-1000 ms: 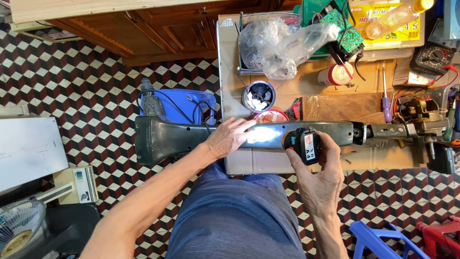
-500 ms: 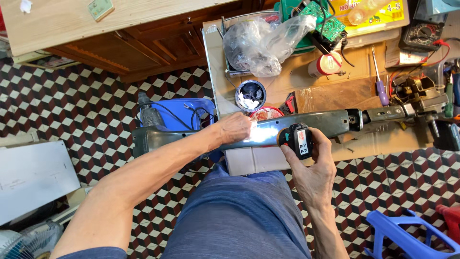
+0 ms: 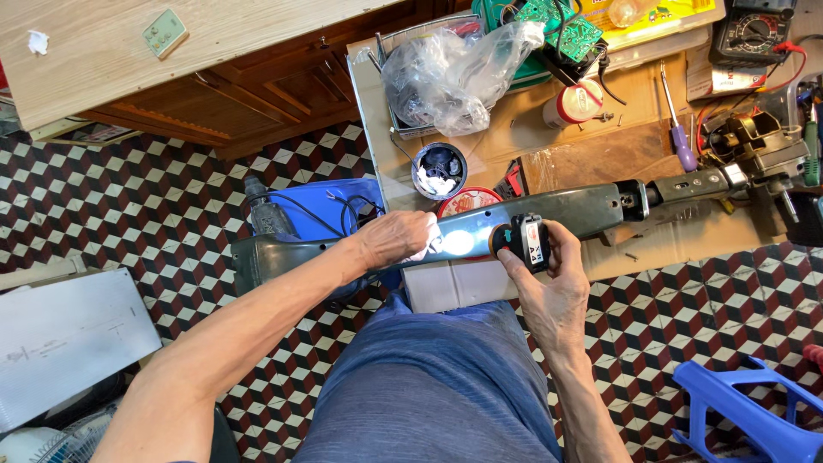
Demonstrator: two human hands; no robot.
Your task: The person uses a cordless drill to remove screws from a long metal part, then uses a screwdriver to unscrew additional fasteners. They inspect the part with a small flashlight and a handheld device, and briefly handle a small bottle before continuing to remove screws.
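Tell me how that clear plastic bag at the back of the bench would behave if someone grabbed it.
The plastic bag is crumpled and thin-looking, so it would probably be floppy and crush in the grip. It seems light. It is slumped over a wire basket, so it might snag when lifted.

**Long grey-green housing lit by a small torch**

A long grey-green housing (image 3: pixel 549 214) lies level across the middle of the frame, its wide end at the left, its narrow metal end reaching right over the worktop (image 3: pixel 600 159). A white cloth (image 3: pixel 426 246) rests on its middle. Just right of that, a small black torch (image 3: pixel 519 243) casts a bright spot on the surface.
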